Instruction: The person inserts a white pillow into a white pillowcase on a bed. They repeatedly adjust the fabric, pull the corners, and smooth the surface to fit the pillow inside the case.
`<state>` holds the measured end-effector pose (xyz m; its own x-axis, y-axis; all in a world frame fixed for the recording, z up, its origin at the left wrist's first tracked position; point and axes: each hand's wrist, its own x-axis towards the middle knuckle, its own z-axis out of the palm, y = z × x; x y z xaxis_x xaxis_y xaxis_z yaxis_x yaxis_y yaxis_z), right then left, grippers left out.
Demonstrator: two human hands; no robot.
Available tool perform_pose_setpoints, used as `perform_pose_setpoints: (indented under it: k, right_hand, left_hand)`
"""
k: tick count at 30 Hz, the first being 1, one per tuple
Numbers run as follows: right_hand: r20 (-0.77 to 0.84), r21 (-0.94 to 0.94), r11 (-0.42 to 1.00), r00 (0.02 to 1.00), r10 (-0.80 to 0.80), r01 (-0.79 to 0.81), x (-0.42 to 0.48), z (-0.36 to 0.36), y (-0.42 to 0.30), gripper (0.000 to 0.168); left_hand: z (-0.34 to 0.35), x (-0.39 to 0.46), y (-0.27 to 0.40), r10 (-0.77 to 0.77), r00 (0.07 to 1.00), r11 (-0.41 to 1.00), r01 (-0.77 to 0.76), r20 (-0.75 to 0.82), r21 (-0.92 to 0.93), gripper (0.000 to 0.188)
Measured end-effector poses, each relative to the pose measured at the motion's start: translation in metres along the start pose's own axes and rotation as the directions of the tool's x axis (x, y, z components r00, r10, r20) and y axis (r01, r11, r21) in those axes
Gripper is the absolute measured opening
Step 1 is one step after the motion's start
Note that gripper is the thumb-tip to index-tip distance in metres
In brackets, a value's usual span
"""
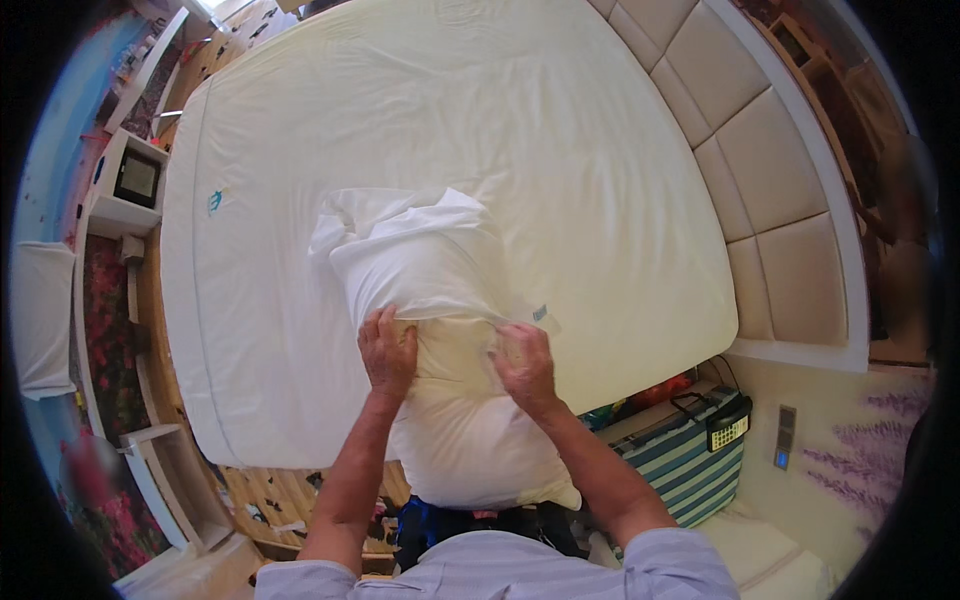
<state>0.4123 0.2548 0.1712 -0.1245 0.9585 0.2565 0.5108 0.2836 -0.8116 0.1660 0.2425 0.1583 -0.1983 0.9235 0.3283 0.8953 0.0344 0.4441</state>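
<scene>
A cream pillow (480,442) lies with its near end against my body and its far part inside a white pillowcase (420,262). The pillowcase's opening edge crosses the pillow at about its middle. On the left, my left hand (388,352) pinches this edge, thumb towards the pillow. My right hand (523,364) grips the same edge on the right side. Beyond my hands the pillowcase lies bunched and wrinkled on a mattress (570,165) with a pale cover. A small tag (540,313) shows just past my right hand.
The padded headboard (780,172) borders the mattress on the right. A striped storage box (682,457) stands at the near right, with a telephone-like keypad device (729,427) on its side. Shelving (180,480) and a wooden floor (274,499) with scattered items lie at the left.
</scene>
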Motion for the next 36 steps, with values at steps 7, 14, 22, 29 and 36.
perform_pose_setpoints:
  k: [7, 14, 22, 29, 36]
  right_hand:
    - [0.056, -0.264, 0.957, 0.993, -0.107, 0.118, 0.062, 0.078, 0.001, 0.022]
    - [0.449, -0.106, 0.989, 0.892, -0.047, 0.105, 0.023, 0.047, -0.006, 0.017]
    - [0.363, -0.301, 0.95, 0.931, 0.032, 0.085, -0.027, 0.014, -0.01, 0.025]
    - [0.219, -0.228, 0.904, 0.924, -0.314, 0.362, 0.041, 0.11, -0.071, 0.055]
    - [0.097, -0.368, 0.893, 0.966, -0.239, 0.258, 0.083, 0.117, -0.022, 0.033]
  left_hand:
    - [0.017, 0.022, -0.108, -0.056, 0.998, 0.998, 0.056, 0.01, 0.03, 0.03]
    - [-0.001, -0.097, -0.167, -0.225, 0.957, 0.972, 0.234, 0.183, -0.026, 0.016]
    - [-0.025, -0.125, -0.11, -0.193, 0.975, 0.969, 0.207, 0.113, -0.135, 0.016]
    - [-0.03, -0.04, -0.081, -0.117, 0.987, 0.957, 0.084, -0.107, -0.276, 0.015]
    - [-0.031, -0.056, -0.077, -0.08, 0.996, 0.96, 0.066, -0.039, -0.273, 0.016]
